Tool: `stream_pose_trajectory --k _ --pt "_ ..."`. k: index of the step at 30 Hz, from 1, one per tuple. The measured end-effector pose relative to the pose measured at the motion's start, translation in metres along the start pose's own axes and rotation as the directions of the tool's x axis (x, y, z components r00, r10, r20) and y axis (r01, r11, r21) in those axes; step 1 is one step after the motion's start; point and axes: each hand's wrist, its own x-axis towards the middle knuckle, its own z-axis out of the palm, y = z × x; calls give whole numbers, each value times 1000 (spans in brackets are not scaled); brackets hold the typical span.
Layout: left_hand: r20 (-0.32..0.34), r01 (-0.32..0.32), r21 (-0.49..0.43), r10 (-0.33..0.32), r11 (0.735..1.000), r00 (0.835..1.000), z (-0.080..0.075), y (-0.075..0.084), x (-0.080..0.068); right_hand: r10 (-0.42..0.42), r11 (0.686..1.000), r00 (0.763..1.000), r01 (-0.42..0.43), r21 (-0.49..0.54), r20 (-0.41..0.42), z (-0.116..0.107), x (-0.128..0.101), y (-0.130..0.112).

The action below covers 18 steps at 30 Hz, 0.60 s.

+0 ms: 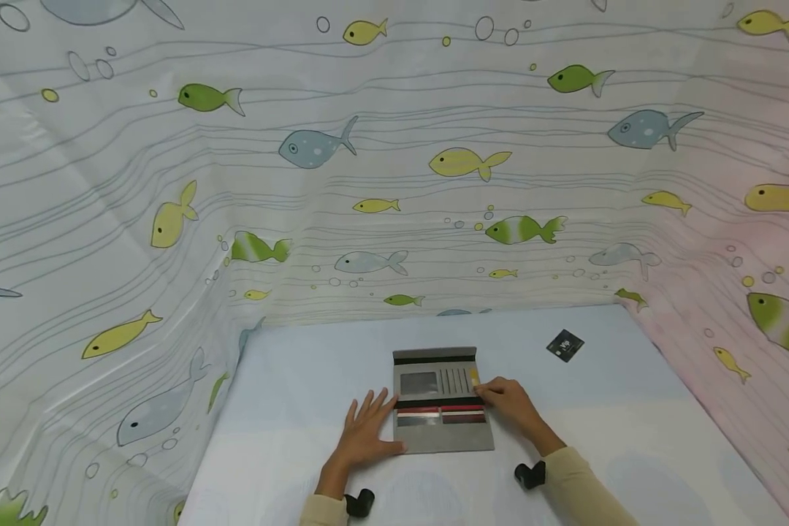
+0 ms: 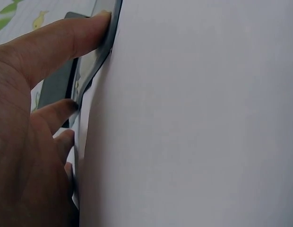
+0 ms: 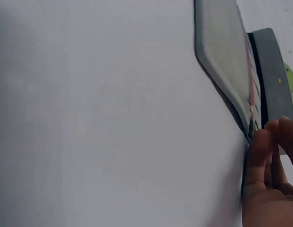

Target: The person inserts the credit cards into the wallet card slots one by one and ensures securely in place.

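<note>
A grey wallet (image 1: 442,432) lies open on the white table (image 1: 289,380), showing card slots and red and white card edges. My left hand (image 1: 370,424) rests flat, fingers spread, on the wallet's left edge; the left wrist view shows its fingers (image 2: 61,40) pressing the wallet's rim (image 2: 95,66). My right hand (image 1: 489,392) is at the wallet's right side and pinches a small yellow card (image 1: 475,378) sticking out of a slot. In the right wrist view its fingertips (image 3: 264,142) curl at the wallet's edge (image 3: 222,52).
A small dark card (image 1: 565,345) lies on the table at the back right. Fish-patterned cloth walls (image 1: 394,183) enclose the table at the back and on both sides. Black wrist cameras (image 1: 530,475) sit on both sleeves.
</note>
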Motion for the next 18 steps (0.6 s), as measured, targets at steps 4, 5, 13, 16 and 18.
stream_pose_trajectory --k 4,5,13,16,18 --pt "4 2 -10 -2 1000 1000 0 2 0 56 993 998 -56 99 3 -18 6 9" --pt "6 3 -13 -3 1000 1000 0 2 0 64 993 998 -64 100 -3 -25 9 12" --pt "-4 10 -7 -10 1000 1000 0 1 1 144 990 987 -144 4 -66 -95 36 36" --pt "-2 8 -17 -8 1000 1000 0 2 1 153 985 984 -159 -61 -89 -118 43 45" --pt "9 13 -13 -13 1000 1000 0 2 1 141 981 985 -153 -120 -97 -130 46 51"
